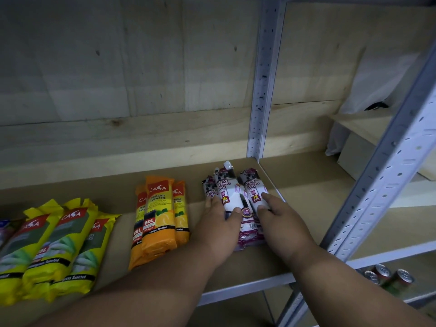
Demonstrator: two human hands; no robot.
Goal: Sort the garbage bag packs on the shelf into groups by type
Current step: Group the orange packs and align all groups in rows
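shelf: brown board [295, 232] in a grey metal rack, wooden panel behind it.
white drawstring packs: three packs [232, 194] labelled "draw string bag", lying side by side at the right end of the shelf, just left of the rack's rear upright [262, 90].
left hand: left hand [219, 223] lies on the left side of the white group, fingers curled over the leftmost and middle packs, thumb on the middle pack.
right hand: right hand [278, 218] grips the rightmost white pack, thumb on its face, fingers wrapped round its right edge.
orange packs: three "casa" lemon scented packs [160, 218], one on top of two, left of the white group and apart from it.
yellow packs: three "casa" packs [56, 249] at the left, overlapping, well apart from the orange group.
far left edge: part of another pack [6, 228], type not readable.
lower shelf: drink cans [389, 276] at the right, below.
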